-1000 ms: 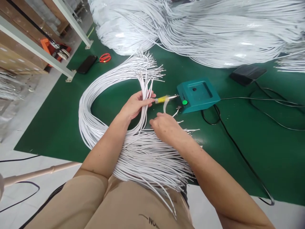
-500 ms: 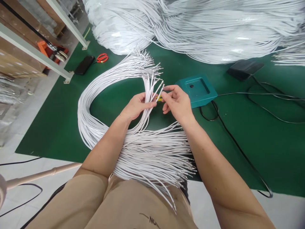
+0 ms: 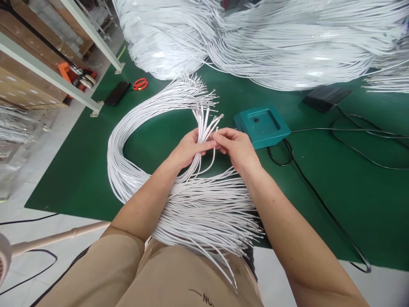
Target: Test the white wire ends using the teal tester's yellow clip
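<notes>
My left hand is wrapped round a small bunch of white cables, whose tips fan out above the fingers. Close against it, my right hand pinches one white cable near its tip, and this cable bows out to the right of the bunch. A large bundle of white cables curves round the left side. More loose cable ends lie beneath my wrists, along the table's front edge and over my lap.
Big piles of white cable line the back of the green table. A teal tray-like device, a black device, black cords, red-handled scissors and a black phone-like object lie around.
My right hand has closed in on the bunch and now pinches a single cable, bending it out to the right. The yellow thing between my hands no longer shows.
</notes>
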Demonstrator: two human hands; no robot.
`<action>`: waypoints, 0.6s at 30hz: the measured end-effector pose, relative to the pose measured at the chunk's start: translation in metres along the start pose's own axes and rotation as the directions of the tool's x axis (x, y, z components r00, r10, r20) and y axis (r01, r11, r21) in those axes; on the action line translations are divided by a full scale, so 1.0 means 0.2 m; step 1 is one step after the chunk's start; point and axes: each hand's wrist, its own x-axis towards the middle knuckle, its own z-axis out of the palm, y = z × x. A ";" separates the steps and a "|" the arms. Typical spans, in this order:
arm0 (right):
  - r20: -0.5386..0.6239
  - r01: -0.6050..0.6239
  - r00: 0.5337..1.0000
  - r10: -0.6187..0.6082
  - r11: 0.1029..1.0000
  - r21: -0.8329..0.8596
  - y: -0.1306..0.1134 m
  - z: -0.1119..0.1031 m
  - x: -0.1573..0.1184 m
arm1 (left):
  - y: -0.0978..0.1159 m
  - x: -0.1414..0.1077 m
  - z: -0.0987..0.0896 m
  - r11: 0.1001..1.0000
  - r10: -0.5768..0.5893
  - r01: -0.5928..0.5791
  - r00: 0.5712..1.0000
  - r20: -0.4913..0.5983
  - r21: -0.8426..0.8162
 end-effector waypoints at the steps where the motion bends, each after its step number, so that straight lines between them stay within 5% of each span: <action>1: -0.001 -0.007 1.000 0.007 1.000 -0.003 0.01 0.00 0.00 | 0.00 0.00 0.00 1.000 0.000 0.000 1.000 0.017 -0.002; 18: -0.076 0.050 0.996 -0.047 0.998 0.040 0.02 0.00 0.00 | 0.00 -0.01 0.02 0.996 0.067 -0.063 0.996 -0.054 0.067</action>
